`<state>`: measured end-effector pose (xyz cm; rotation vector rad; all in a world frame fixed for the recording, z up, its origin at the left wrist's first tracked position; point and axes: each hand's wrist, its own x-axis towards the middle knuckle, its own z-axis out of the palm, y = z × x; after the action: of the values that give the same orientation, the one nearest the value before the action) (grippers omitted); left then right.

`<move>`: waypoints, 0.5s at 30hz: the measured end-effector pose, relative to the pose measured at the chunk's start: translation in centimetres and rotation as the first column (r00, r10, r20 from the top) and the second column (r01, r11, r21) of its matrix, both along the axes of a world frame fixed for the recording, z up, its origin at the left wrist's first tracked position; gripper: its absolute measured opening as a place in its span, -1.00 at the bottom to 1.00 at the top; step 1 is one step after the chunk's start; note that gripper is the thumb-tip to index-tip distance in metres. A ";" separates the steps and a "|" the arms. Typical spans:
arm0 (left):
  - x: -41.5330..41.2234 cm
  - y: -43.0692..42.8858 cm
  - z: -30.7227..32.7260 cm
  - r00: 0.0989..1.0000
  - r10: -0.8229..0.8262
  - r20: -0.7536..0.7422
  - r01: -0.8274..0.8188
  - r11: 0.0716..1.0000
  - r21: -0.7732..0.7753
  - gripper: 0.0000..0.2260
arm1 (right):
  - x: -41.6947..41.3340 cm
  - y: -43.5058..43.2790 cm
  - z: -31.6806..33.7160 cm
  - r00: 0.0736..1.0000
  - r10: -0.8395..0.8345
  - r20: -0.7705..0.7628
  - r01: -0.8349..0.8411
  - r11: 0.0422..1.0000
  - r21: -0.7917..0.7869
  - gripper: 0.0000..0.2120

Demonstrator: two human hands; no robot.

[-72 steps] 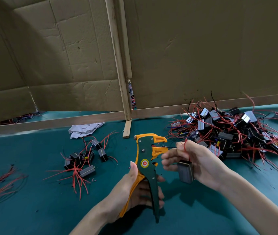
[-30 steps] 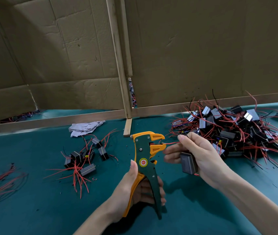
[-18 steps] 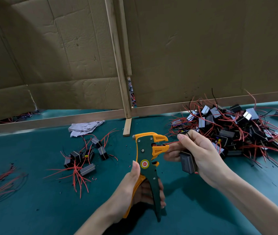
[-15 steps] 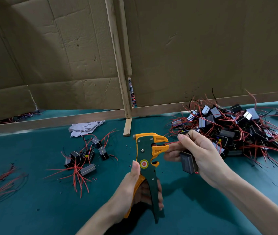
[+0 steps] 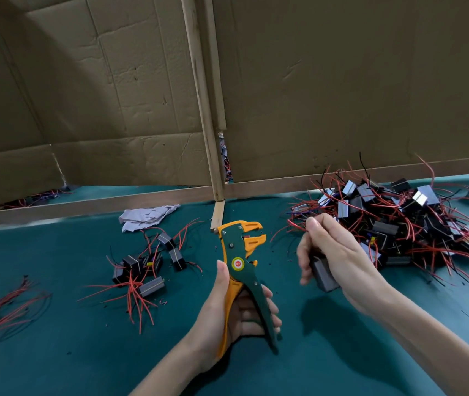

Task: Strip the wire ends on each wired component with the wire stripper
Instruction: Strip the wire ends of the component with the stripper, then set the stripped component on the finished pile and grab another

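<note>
My left hand (image 5: 227,312) grips the handles of the orange and green wire stripper (image 5: 242,261), which stands upright over the green mat with its jaws apart. My right hand (image 5: 333,255) holds a dark grey wired component (image 5: 323,274) to the right of the jaws, apart from them. Its thumb and forefinger pinch a red wire (image 5: 283,231) that trails left toward the jaws without touching them. A big pile of components with red wires (image 5: 399,221) lies at the right. A small group of components (image 5: 147,267) lies at the left.
Loose red wires (image 5: 1,307) lie at the far left edge of the green mat (image 5: 70,352). A crumpled grey cloth (image 5: 144,214) sits near the wooden rail (image 5: 84,202). Cardboard walls (image 5: 342,81) and a wooden post (image 5: 204,110) close off the back.
My right hand has pulled the component and its wire out of the stripper jaws and away to the right. The jaws have opened again and the handles have spread.
</note>
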<state>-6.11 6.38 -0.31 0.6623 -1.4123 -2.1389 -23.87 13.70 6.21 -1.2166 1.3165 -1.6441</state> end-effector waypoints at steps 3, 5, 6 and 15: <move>-0.2 -0.1 0.1 0.999 0.037 0.008 -0.037 0.998 0.051 -0.20 | 3.3 -0.2 2.1 0.976 0.217 -0.038 -0.216 0.976 0.007 -0.77; -0.3 -0.2 0.2 0.998 0.051 0.021 -0.053 0.995 0.088 -0.25 | 6.3 -1.6 3.5 0.941 0.316 -0.122 -0.314 0.949 0.037 -0.80; -0.3 -0.2 0.3 0.998 0.057 0.034 -0.060 0.993 0.105 -0.31 | 7.7 -2.7 4.2 0.923 0.342 -0.176 -0.337 0.940 0.058 -0.81; -0.3 0.4 1.2 0.994 0.089 0.069 -0.096 0.990 0.104 -0.39 | 15.3 -14.6 5.7 0.789 0.328 -0.520 -0.153 0.924 0.350 -0.47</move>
<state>-6.37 6.76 0.91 0.8274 -1.2795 -2.1496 -8.61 -0.91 11.89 -1.6845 1.6010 -0.8750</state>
